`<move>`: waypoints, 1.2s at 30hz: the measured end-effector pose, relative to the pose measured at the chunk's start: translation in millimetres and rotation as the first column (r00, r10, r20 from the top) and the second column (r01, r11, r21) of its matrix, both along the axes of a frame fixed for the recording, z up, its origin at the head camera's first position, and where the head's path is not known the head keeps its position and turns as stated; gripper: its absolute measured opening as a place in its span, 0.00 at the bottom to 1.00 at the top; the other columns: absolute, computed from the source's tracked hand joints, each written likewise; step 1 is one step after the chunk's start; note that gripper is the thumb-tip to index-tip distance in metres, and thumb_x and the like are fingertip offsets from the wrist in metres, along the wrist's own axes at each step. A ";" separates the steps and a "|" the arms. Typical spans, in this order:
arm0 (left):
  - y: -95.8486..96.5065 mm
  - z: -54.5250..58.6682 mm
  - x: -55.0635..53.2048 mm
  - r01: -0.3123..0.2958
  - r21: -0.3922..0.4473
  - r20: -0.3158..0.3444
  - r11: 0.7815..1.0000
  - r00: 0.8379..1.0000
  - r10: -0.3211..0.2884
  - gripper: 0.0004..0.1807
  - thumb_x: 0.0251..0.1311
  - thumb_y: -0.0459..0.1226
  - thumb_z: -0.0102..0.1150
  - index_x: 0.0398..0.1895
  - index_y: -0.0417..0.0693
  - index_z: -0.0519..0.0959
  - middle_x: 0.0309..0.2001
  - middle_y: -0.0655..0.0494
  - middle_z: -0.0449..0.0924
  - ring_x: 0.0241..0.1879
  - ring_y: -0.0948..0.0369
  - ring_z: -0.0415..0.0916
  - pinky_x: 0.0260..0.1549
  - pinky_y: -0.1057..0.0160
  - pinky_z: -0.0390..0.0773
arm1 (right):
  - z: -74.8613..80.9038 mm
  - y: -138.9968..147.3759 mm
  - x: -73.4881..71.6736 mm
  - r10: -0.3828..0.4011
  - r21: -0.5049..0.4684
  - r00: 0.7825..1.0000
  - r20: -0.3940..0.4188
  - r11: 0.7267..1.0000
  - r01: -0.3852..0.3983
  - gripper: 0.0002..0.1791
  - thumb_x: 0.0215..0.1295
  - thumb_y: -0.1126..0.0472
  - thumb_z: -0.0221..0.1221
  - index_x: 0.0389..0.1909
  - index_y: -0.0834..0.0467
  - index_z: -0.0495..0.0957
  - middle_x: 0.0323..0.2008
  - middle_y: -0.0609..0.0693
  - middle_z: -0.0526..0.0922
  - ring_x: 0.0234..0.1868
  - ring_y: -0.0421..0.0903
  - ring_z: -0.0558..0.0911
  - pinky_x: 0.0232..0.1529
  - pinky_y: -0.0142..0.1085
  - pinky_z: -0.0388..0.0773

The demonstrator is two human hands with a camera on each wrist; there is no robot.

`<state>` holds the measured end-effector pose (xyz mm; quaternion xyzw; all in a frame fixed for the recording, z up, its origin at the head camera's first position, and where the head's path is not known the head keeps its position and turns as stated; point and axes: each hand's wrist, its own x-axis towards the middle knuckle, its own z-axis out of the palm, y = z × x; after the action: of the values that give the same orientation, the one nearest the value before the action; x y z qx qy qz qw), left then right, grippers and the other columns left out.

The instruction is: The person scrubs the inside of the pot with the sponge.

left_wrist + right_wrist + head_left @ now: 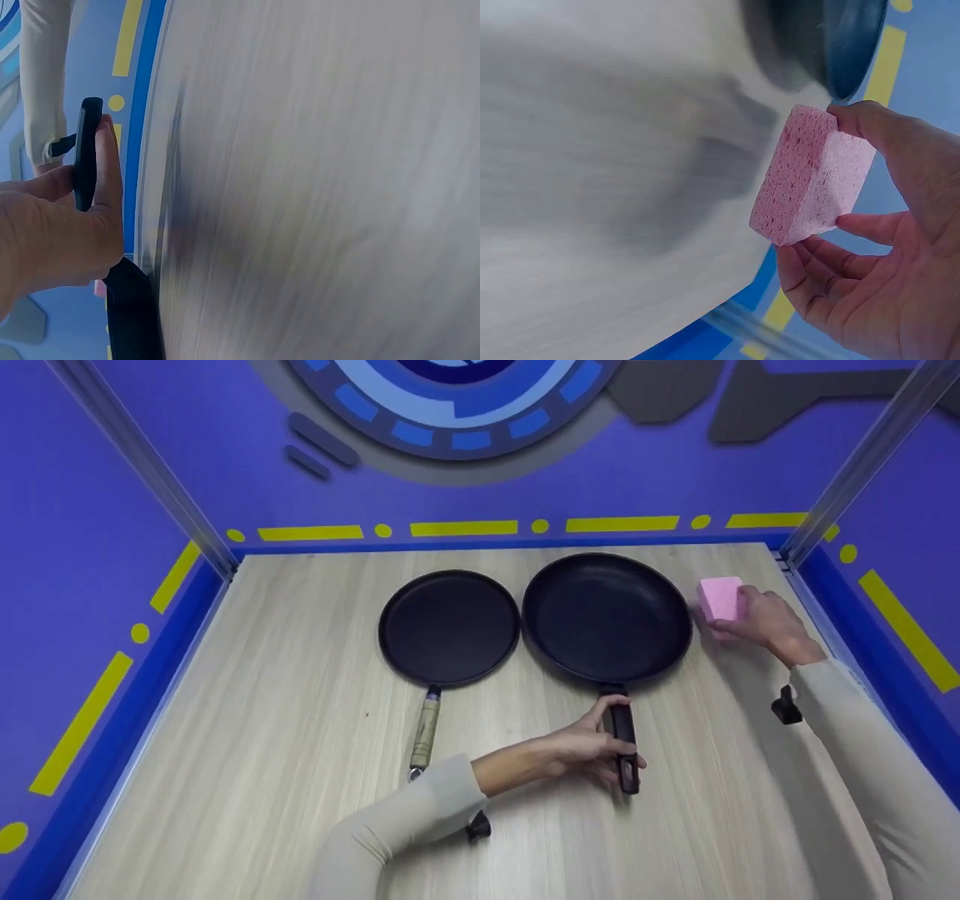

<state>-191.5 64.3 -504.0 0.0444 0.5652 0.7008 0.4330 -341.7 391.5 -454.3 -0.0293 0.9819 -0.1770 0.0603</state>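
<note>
A deep black frying pan (pixel 607 619) sits at the right of centre in the head view, its handle (pixel 624 727) toward me. My left hand (pixel 589 746) grips that handle, thumb and fingers on opposite sides; the left wrist view shows the handle (pixel 87 154) between them. To the pan's right, my right hand (pixel 772 622) holds a pink sponge (pixel 721 598). In the right wrist view the porous sponge (pixel 802 176) is pinched between thumb and fingertips, above the table and beside the pan's rim (pixel 855 52).
A flat black pan (pixel 450 628) with a patterned handle (pixel 425 731) lies left of the frying pan, their rims close together. Blue panels with yellow marks (pixel 463 529) wall the wooden table (pixel 285 682) at the back and sides, with metal posts at the corners.
</note>
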 end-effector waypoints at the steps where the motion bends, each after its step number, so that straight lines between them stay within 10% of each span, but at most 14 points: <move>1: -0.7 0.6 -0.5 0.007 0.001 -0.010 1.000 1.000 -0.007 0.39 0.68 0.28 0.59 0.73 0.69 0.55 0.46 0.35 0.87 0.44 0.43 0.88 0.27 0.64 0.84 | -1.0 2.5 0.7 -0.012 -0.003 1.000 0.022 1.000 0.012 0.45 0.65 0.49 0.66 0.66 0.78 0.58 0.50 0.79 0.71 0.47 0.70 0.72 0.52 0.64 0.75; 14: -3.8 2.2 -1.0 0.043 -0.009 -0.053 0.999 0.998 -0.043 0.39 0.71 0.31 0.58 0.76 0.67 0.52 0.50 0.37 0.87 0.39 0.51 0.89 0.29 0.66 0.84 | -16.4 14.0 6.1 -0.001 0.060 0.972 0.233 0.998 -0.013 0.52 0.64 0.43 0.64 0.69 0.79 0.52 0.53 0.79 0.69 0.49 0.70 0.72 0.54 0.63 0.74; 27: -5.5 0.6 -2.6 -0.044 0.006 -0.082 0.999 0.996 0.044 0.40 0.65 0.25 0.62 0.77 0.59 0.61 0.46 0.34 0.87 0.48 0.41 0.87 0.39 0.54 0.88 | -21.2 14.1 6.8 0.017 0.096 0.975 0.223 0.995 -0.040 0.52 0.64 0.42 0.64 0.66 0.81 0.54 0.50 0.80 0.71 0.47 0.69 0.73 0.52 0.63 0.76; 36: -48.5 13.0 -23.6 0.001 -0.095 -0.137 0.995 0.990 -0.014 0.26 0.73 0.32 0.55 0.73 0.47 0.70 0.56 0.33 0.83 0.50 0.43 0.86 0.52 0.50 0.85 | -10.5 20.4 13.7 -0.007 0.108 0.960 0.279 0.994 -0.024 0.52 0.72 0.35 0.51 0.70 0.79 0.50 0.54 0.82 0.69 0.49 0.70 0.73 0.55 0.66 0.75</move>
<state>-215.1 15.8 -491.0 0.0741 0.6263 0.6667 0.3974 -328.1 411.8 -464.8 -0.0050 0.9718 -0.1245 0.2001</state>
